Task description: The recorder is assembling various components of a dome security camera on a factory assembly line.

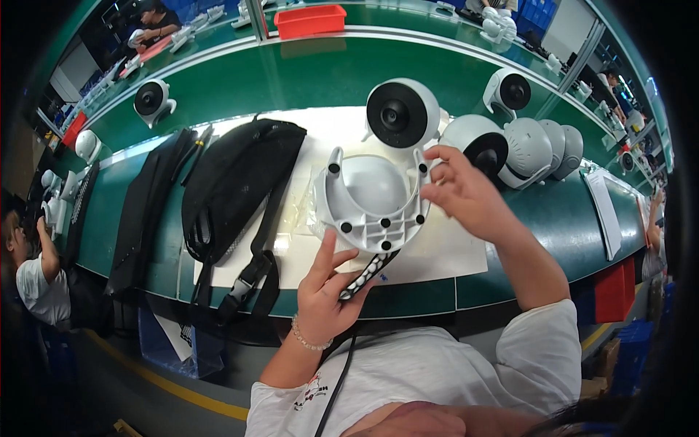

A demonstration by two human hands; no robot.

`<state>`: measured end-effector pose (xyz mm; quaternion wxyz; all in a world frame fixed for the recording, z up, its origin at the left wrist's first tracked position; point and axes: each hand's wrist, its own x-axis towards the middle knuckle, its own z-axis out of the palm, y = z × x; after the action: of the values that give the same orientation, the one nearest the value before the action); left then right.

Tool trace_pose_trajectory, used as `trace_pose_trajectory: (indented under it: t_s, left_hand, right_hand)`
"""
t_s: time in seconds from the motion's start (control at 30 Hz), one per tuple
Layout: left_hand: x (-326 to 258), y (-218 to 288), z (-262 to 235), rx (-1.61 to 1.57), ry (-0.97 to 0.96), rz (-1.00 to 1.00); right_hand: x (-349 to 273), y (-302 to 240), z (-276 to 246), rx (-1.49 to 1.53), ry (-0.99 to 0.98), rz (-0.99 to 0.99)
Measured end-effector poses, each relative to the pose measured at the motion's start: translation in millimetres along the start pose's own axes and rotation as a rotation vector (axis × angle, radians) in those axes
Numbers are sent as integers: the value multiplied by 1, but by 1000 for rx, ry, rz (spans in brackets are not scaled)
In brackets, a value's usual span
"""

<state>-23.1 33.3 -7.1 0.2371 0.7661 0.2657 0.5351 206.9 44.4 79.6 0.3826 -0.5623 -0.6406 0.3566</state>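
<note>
A white security camera housing (373,186) with a U-shaped bracket faces me over the pale mat. Several black round pads or plugs dot its bracket, including one at each arm tip. My left hand (329,295) is closed on a black-and-white spotted strip (368,275), its fingertips at the bracket's lower edge. Fingers bent, my right hand (466,191) grips about the bracket's right arm; whether anything small is between its fingertips is hidden. Just beyond stands a white camera with a black round front (394,114).
More white cameras (526,151) stand in a row at the right. A black bag (244,186) and folded black cloth (148,207) lie at left. White papers (603,211) rest near the right edge. Behind the bench, an orange-red bin (311,21) sits; other people work around.
</note>
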Motion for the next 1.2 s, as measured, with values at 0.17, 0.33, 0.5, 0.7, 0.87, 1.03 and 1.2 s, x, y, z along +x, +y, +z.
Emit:
trace_pose_trajectory:
  t_s: [0.17,0.33,0.5,0.7,0.87,1.03,1.2]
  left_hand:
    - [1,-4,-9,-18,-2,9]
    - [-3,-9,-21,-50,-49,42]
    - [-12,-12,-42,-126,33,13]
    - [7,-15,-36,-93,-29,28]
    - [8,-14,-33,9,-130,61]
    - [-8,-19,-29,39,-36,-28]
    - [4,-13,-28,52,-100,-13]
  right_hand:
    - [12,-8,2,314,-187,313]
    - [16,-27,-2,325,-336,328]
    - [43,-48,-78,630,-85,-12]
    - [153,-2,-156,-633,543,-314]
    - [233,127,-158,-1500,259,35]
    - [223,176,-129,-1624,79,-19]
    - [218,125,-132,-1310,-321,301]
